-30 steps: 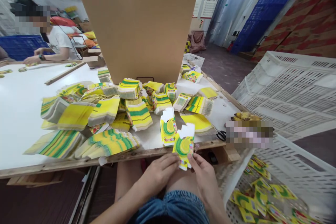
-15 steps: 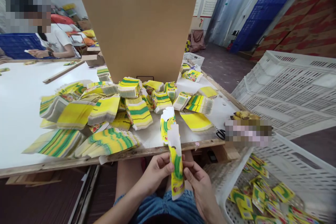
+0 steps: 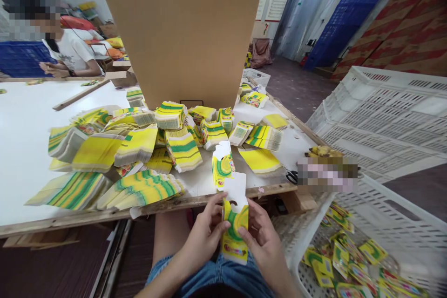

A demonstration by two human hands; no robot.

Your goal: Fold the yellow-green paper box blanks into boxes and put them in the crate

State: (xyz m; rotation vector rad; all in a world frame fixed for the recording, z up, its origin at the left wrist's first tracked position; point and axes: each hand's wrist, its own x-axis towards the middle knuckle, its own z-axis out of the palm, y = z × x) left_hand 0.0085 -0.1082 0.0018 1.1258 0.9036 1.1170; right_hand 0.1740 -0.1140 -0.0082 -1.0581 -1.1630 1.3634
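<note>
Between my two hands, above my lap, is a small yellow and green printed carton (image 3: 236,237) with its white top flap standing up. My left hand (image 3: 206,233) grips its left edge, thumb on the front. My right hand (image 3: 261,237) grips the right edge, its thumb pressed on the printed face. Just beyond, at the table edge, stands a small group of similar cartons (image 3: 221,165). Fanned stacks of flat cartons (image 3: 139,191) cover the table to the left. A single yellow flat stack (image 3: 260,160) lies to the right.
A tall brown cardboard sheet (image 3: 181,32) stands behind the stacks. Scissors (image 3: 292,176) lie at the table's right edge, near bananas (image 3: 323,151). A white crate (image 3: 387,214) at lower right holds yellow packs. White crates (image 3: 391,116) stand behind it. A person (image 3: 70,51) sits at far left.
The carton has turned from a narrow side view to show its wider front, and its sides have spread. Both hands have shifted slightly around it. The view has moved a little.
</note>
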